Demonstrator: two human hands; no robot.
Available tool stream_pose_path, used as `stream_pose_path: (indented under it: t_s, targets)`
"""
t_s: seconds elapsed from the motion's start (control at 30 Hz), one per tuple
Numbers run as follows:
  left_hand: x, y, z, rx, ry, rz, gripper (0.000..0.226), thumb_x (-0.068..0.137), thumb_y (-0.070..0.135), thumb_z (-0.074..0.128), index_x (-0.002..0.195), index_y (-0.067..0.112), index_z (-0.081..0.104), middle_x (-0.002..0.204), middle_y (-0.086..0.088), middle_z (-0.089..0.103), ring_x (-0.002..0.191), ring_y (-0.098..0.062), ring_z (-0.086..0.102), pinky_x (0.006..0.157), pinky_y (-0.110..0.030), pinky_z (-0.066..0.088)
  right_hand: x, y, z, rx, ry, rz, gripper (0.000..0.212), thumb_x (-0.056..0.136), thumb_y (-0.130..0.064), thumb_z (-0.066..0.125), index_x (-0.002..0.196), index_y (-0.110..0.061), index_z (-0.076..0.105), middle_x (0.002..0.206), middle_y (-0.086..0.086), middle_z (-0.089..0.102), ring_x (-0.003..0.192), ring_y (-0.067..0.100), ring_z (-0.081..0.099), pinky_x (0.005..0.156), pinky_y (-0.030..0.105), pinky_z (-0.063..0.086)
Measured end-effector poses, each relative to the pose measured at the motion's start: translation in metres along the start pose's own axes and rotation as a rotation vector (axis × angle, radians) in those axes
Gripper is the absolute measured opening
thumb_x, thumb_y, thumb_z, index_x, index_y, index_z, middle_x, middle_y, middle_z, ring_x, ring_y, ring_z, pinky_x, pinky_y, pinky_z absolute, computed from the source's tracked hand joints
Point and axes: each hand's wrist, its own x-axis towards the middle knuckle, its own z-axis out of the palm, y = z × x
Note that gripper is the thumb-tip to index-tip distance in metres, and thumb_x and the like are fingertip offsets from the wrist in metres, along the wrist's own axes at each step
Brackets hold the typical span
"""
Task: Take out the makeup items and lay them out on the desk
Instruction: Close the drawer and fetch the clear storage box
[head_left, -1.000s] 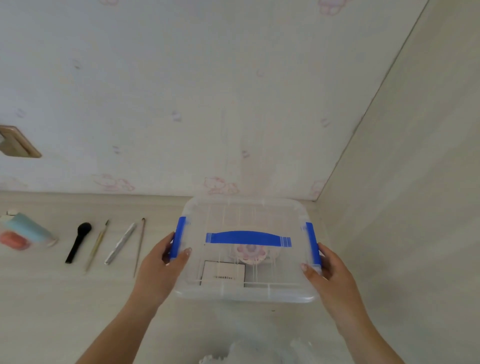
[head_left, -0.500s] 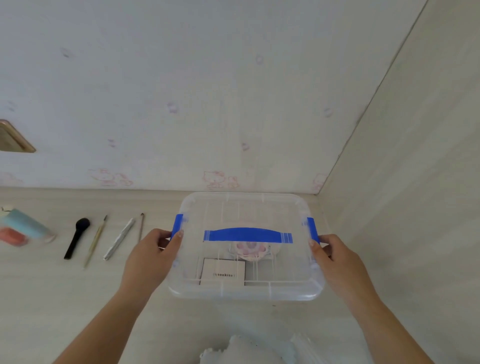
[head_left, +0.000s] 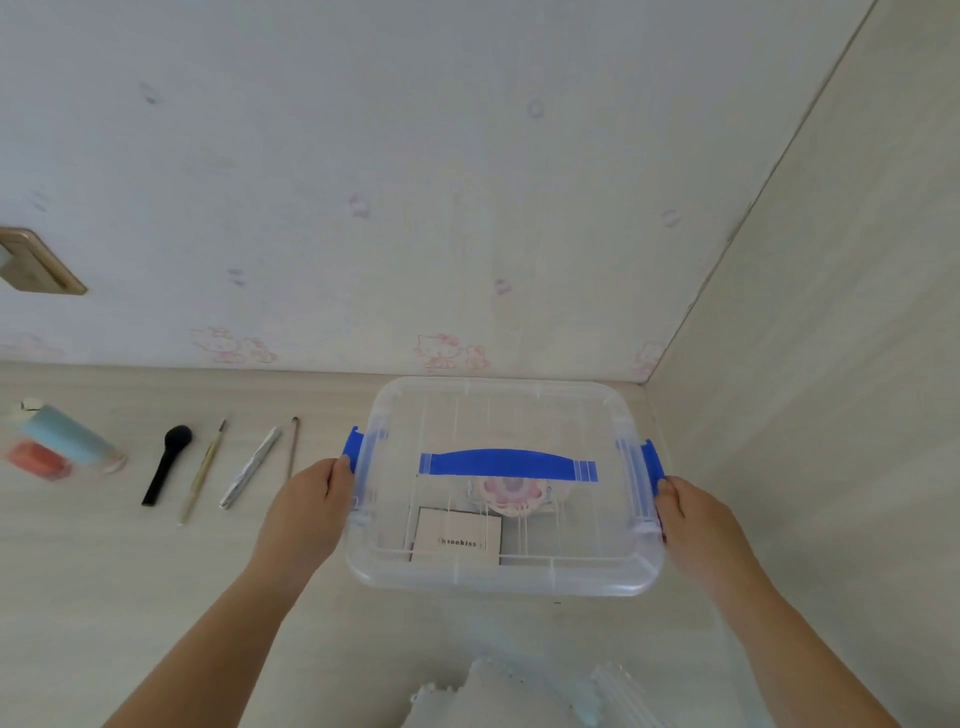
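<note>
My left hand (head_left: 306, 512) curls against the left blue latch (head_left: 351, 448) of the clear box (head_left: 501, 577) on the desk (head_left: 104, 597); my right hand (head_left: 693, 525) grips the right latch (head_left: 652, 460). I should pull both outward evenly so the lid (head_left: 498, 410) frees without jolting the compact (head_left: 457, 535) inside.

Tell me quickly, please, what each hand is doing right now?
Left hand: grips the left blue latch of the clear storage box.
Right hand: grips the right blue latch.
</note>
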Motion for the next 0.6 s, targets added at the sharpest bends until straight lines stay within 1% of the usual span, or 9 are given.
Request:
stream_pose_path:
  t_s: [0.1,0.17,0.23,0.3,0.37,0.43,0.5,0.57,0.6]
  targets:
    - [-0.002,-0.002,0.005,-0.254,-0.045,-0.1,0.049,0.096,0.033,0.031,0.088,-0.006,0.06,0.086,-0.025,0.067,0.067,-0.028,0.056,0.061,-0.031,0.042,-0.002,0.003,0.006,0.243,-0.007,0.084,0.036,0.1,-0.015,0.032,0.068,-0.006,0.047,0.06,0.005,0.049,0.054,0.018,0.044,0.054,0.029,0.035]
    - [-0.004,-0.001,0.004,-0.409,-0.128,-0.214,0.041,0.1,0.026,0.033,0.09,0.0,0.063,0.081,-0.018,0.067,0.066,-0.02,0.058,0.058,-0.025,0.044,0.0,0.006,0.009,0.385,-0.038,0.144,0.034,0.1,-0.015,0.033,0.079,0.001,0.056,0.067,0.01,0.056,0.058,0.02,0.049,0.057,0.029,0.039]
    - [-0.006,-0.001,0.003,-0.47,-0.189,-0.238,0.03,0.099,0.019,0.039,0.09,0.005,0.064,0.074,-0.007,0.063,0.062,-0.015,0.057,0.054,-0.022,0.042,0.001,0.01,0.012,0.425,-0.078,0.16,0.031,0.099,-0.015,0.035,0.088,-0.004,0.061,0.076,0.012,0.062,0.063,0.023,0.055,0.062,0.031,0.043]
    - [-0.01,-0.001,0.004,-0.493,-0.177,-0.194,0.025,0.098,0.018,0.042,0.094,0.008,0.065,0.076,-0.005,0.062,0.066,-0.016,0.057,0.055,-0.022,0.043,0.001,0.014,0.013,0.345,-0.075,0.122,0.028,0.098,-0.016,0.036,0.102,-0.012,0.063,0.088,0.009,0.067,0.074,0.024,0.061,0.068,0.033,0.045]
    - [-0.018,0.005,0.004,-0.561,-0.096,-0.119,0.027,0.099,0.024,0.039,0.093,0.021,0.066,0.084,-0.001,0.066,0.077,-0.016,0.061,0.063,-0.023,0.046,0.0,0.014,0.012,0.31,-0.015,0.078,0.03,0.098,-0.018,0.038,0.12,-0.017,0.059,0.105,0.005,0.067,0.09,0.023,0.062,0.074,0.031,0.045]
    - [-0.029,0.011,0.003,-0.61,-0.012,0.011,0.027,0.1,0.028,0.038,0.092,0.037,0.062,0.089,0.015,0.069,0.085,-0.002,0.061,0.072,-0.014,0.047,-0.004,0.012,0.009,0.353,0.073,0.003,0.034,0.098,-0.02,0.041,0.13,-0.024,0.051,0.122,0.002,0.06,0.105,0.017,0.058,0.083,0.025,0.042]
    - [-0.04,0.006,0.002,-0.575,-0.013,0.139,0.021,0.096,0.037,0.045,0.114,0.043,0.053,0.109,0.032,0.062,0.104,0.014,0.054,0.089,-0.007,0.042,-0.013,0.011,0.004,0.409,0.086,-0.146,0.037,0.096,-0.027,0.048,0.131,-0.036,0.043,0.131,-0.007,0.05,0.117,0.009,0.05,0.094,0.016,0.039]
    - [-0.046,-0.011,0.003,-0.444,-0.102,0.225,0.062,0.079,0.063,0.047,0.137,0.045,0.032,0.147,0.027,0.031,0.134,0.012,0.026,0.111,-0.02,0.025,-0.025,0.014,0.002,0.299,0.032,-0.272,0.056,0.085,-0.051,0.053,0.135,-0.041,0.031,0.145,-0.018,0.03,0.135,0.0,0.028,0.108,0.02,0.025]
    - [-0.048,-0.019,0.004,-0.336,-0.132,0.263,0.078,0.071,0.075,0.045,0.14,0.047,0.022,0.155,0.023,0.012,0.14,0.01,0.009,0.113,-0.025,0.017,-0.03,0.018,0.003,0.212,0.011,-0.329,0.07,0.076,-0.061,0.049,0.138,-0.04,0.026,0.149,-0.021,0.018,0.139,-0.005,0.014,0.111,0.022,0.016]
